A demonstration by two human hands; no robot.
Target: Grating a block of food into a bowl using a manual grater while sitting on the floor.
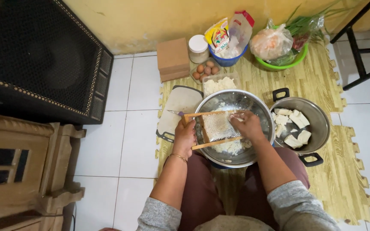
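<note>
White tile floor w/ a yellow wood-print foam mat (pixel 322 85), yellow wall behind; I sit at the mat's near edge, knees either side of the work.

1. Grater (pixel 215 127): wood frame, metal mesh centre, laid across the rim of the big steel bowl (pixel 236 100), tilted a little.
2. Left hand (pixel 185 137): closed round the grater's left frame end, fingers wrapped, thumb on top. Gold bangle at the wrist.
3. Right hand (pixel 248 124): fingers curled, pressed down on the mesh at its right side; whatever piece is under the fingers is hidden, can't tell.
4. Grated white mass (pixel 232 147) in the bowl bottom, just below the grater.
5. Steel pot (pixel 317 117), black handles, touching the bowl's right side; holds white chunks (pixel 294 122).
6. Cutting board (pixel 180 105), pale w/ dark rim, left of the bowl, partly under it; small knife (pixel 175 113) lies on it.
7. Clear tub of white pieces (pixel 219 83) just behind the bowl.
8. Eggs (pixel 206 69) in a tray, behind the tub.
9. Cardboard box (pixel 173 59), white-lid jar (pixel 198 48), blue bowl w/ packets (pixel 228 60), green bowl w/ bagged food and greens (pixel 283 64): row along the wall.
10. Black speaker cabinet (pixel 43 60) far left; carved wooden furniture (pixel 22 171) near left.
</note>
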